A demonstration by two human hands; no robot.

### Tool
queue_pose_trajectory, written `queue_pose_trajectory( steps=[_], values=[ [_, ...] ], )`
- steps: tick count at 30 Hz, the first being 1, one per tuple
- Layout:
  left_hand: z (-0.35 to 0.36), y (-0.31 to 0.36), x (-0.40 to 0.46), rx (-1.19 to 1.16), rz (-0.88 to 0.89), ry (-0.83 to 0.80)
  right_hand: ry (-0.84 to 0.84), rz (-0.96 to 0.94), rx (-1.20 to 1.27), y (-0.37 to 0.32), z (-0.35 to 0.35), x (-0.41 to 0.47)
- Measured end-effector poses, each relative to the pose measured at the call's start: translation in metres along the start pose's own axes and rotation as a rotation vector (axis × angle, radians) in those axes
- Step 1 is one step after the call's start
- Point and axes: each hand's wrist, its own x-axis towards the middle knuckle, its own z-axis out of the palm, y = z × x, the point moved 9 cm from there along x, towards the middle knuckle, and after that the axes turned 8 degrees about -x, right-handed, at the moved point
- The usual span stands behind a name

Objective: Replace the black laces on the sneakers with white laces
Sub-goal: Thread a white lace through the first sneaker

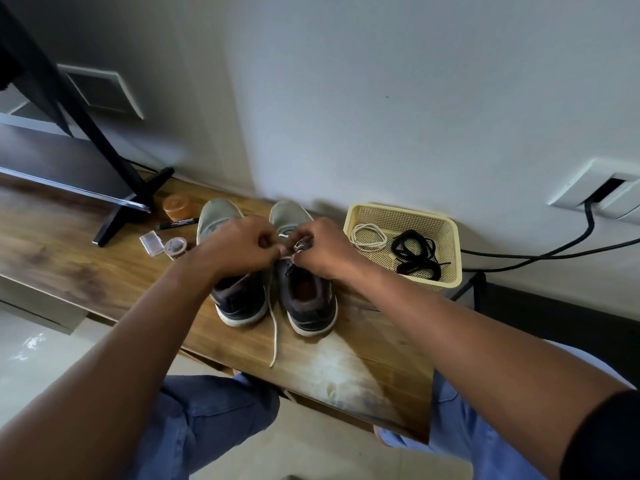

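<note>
Two grey-and-dark sneakers stand side by side on the wooden table, toes toward the wall: the left sneaker (239, 299) and the right sneaker (308, 299). My left hand (242, 249) and my right hand (325, 249) meet over the right sneaker's eyelets, both pinching a white lace (274, 327). One end of that lace trails down between the shoes toward the table's front edge. A cream basket (446, 237) to the right holds a coiled white lace (369, 237) and bundled black laces (415, 252).
A black monitor stand (135, 202) rises at the left. Near it lie an orange lid (177, 206), a marker (176, 224), a clear small box (152, 243) and a tape roll (176, 247). Black cables (554, 252) run from a wall socket at right. My knees sit below the table edge.
</note>
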Motion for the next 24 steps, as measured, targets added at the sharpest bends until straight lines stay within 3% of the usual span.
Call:
queue_pose_trajectory(
  steps=[4,10,14,20,24],
  values=[
    [0.008,0.004,0.005,0.213,-0.015,-0.011,0.021,-0.018,0.029,0.004,-0.001,-0.001],
    [-0.015,-0.016,0.001,-0.071,-0.175,0.174,0.024,-0.024,0.044,0.003,-0.003,-0.001],
    [-0.010,-0.021,0.000,0.020,-0.196,0.124,0.014,-0.043,0.020,-0.001,0.000,-0.001],
    [-0.017,-0.013,-0.002,0.298,-0.225,0.276,-0.083,0.036,0.064,0.008,0.000,0.003],
    [0.003,0.002,0.004,0.372,-0.152,0.188,-0.193,0.032,-0.012,0.005,0.003,0.002]
  ],
)
